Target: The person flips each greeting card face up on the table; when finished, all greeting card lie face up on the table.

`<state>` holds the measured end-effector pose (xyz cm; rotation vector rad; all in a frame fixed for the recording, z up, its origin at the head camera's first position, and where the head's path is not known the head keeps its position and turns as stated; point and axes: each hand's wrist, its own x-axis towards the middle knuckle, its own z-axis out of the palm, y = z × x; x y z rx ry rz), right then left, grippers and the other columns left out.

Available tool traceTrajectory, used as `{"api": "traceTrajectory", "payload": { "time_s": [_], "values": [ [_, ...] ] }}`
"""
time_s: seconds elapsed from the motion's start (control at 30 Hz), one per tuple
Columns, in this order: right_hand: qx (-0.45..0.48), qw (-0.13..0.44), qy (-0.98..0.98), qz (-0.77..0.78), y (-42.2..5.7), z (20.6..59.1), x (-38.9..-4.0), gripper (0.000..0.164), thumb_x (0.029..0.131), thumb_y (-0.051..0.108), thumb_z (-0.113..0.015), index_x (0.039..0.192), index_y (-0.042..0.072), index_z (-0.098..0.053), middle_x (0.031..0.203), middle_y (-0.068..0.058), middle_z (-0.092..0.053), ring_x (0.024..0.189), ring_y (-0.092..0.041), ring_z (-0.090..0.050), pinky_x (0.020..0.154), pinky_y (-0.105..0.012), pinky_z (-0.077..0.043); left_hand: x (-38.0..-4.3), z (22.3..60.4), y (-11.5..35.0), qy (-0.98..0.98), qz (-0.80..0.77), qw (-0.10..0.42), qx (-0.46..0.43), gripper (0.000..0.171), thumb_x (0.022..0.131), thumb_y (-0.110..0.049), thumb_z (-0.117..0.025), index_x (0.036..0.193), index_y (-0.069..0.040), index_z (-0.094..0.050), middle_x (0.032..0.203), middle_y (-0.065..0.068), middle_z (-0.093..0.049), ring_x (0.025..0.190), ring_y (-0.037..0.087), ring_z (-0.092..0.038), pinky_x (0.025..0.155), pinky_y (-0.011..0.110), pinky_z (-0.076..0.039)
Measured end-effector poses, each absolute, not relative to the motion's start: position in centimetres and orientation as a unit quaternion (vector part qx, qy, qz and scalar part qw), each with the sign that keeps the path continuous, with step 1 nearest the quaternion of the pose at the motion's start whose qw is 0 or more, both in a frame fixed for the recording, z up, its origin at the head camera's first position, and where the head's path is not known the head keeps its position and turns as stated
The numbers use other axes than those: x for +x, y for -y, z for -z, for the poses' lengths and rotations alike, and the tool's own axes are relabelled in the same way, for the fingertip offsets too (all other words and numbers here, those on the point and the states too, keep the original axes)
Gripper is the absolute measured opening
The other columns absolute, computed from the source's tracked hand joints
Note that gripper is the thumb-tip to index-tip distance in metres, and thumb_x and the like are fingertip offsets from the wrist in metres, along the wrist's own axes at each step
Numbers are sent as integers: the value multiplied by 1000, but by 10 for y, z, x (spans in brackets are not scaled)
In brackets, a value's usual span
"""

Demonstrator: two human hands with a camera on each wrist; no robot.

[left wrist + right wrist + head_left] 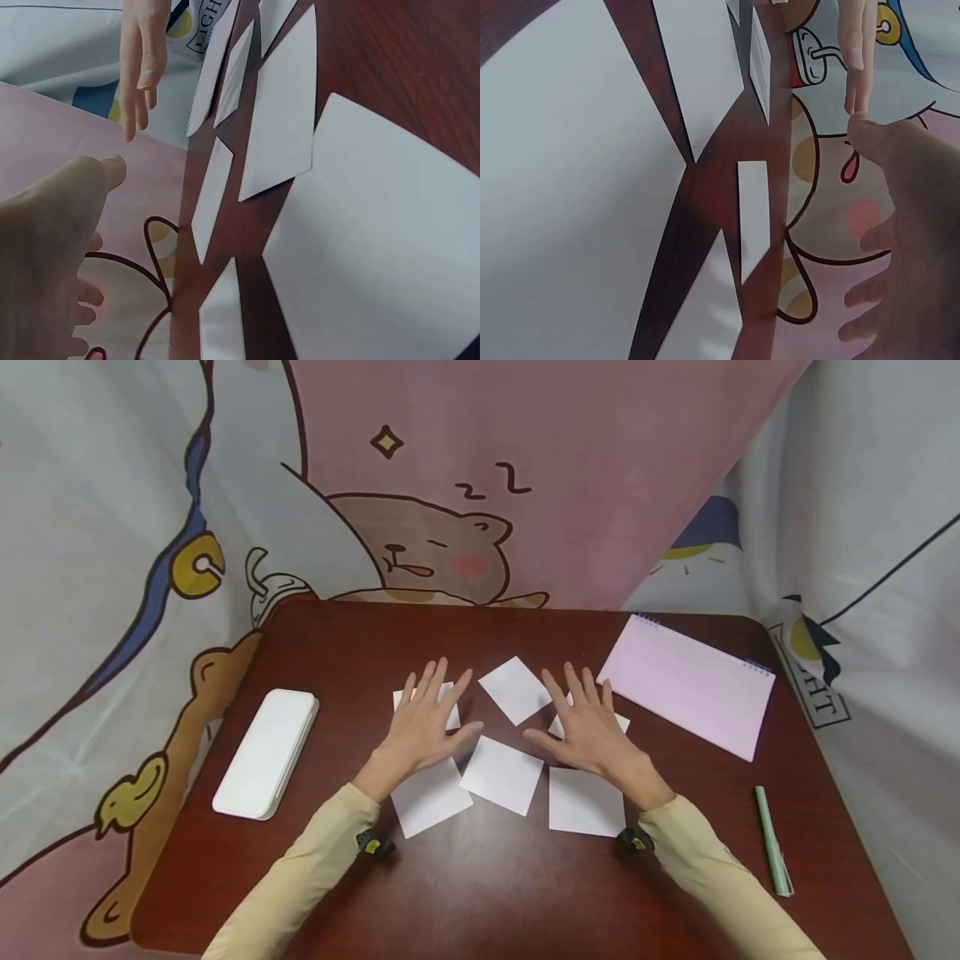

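Observation:
Both hands are spread flat above several white square papers on the table. My left hand (420, 731) is over the back left paper (453, 718) and the top of the front left paper (431, 803). Across from it, my right hand (596, 735) partly covers the back right paper (622, 722) and reaches over the front right one (585, 803). Between the hands lie a back middle paper (515, 689) and a front middle paper (504, 775). In the wrist views, the left hand (52, 232) and right hand (922, 195) appear raised off the tabletop, holding nothing.
A white box-like case (264, 753) lies at the left of the brown table (510, 893). To the right are a pink spiral-bound pad (693, 689) and a green pen (771, 839). A printed cloth (585, 485) hangs behind the table and at its sides.

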<state>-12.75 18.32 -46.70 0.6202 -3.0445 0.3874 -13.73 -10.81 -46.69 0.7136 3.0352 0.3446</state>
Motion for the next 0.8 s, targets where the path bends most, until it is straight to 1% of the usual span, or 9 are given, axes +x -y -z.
{"api": "traceTrajectory", "payload": {
  "time_s": [0.23, 0.43, 0.5, 0.63, 0.8],
  "values": [
    [201, 1, 971, -132, -171, 479, -140, 101, 88, 69, -60, 161, 11, -24, 162, -32, -24, 147, -58, -23, 114, -78, -18, -152, 483, 96, -965, -127, 4, 229, 83, 97, -67, -44, 163, -24, -19, 168, 23, -15, 157, 39, -14, 126, 59, -13],
    [191, -25, 971, -140, -160, 489, -150, 102, 89, 71, -57, 162, 9, -22, 163, -32, -23, 147, -59, -23, 116, -76, -16, -167, 495, 76, -965, -116, 20, 233, 83, 97, -66, -44, 164, -24, -17, 169, 22, -11, 157, 38, -13, 127, 59, -11],
    [187, -39, 971, -144, -157, 492, -153, 103, 89, 71, -58, 162, 9, -21, 163, -32, -22, 147, -59, -22, 117, -76, -16, -171, 499, 70, -967, -104, 36, 231, 84, 98, -67, -43, 164, -25, -13, 170, 21, -8, 158, 37, -10, 127, 58, -10],
    [175, -57, 974, -136, -155, 499, -159, 103, 89, 70, -58, 162, 7, -21, 163, -33, -21, 148, -58, -22, 118, -73, -20, -178, 502, 61, -966, -91, 63, 235, 83, 99, -64, -44, 164, -23, -12, 170, 21, -8, 158, 37, -10, 127, 57, -13],
    [163, -73, 974, -137, -150, 507, -168, 104, 89, 66, -62, 160, 1, -23, 160, -34, -26, 147, -56, -26, 119, -69, -25, -191, 504, 53, -958, -99, 100, 249, 84, 100, -54, -52, 164, -18, -13, 169, 22, -12, 157, 38, -15, 126, 56, -19]
  ]
}}
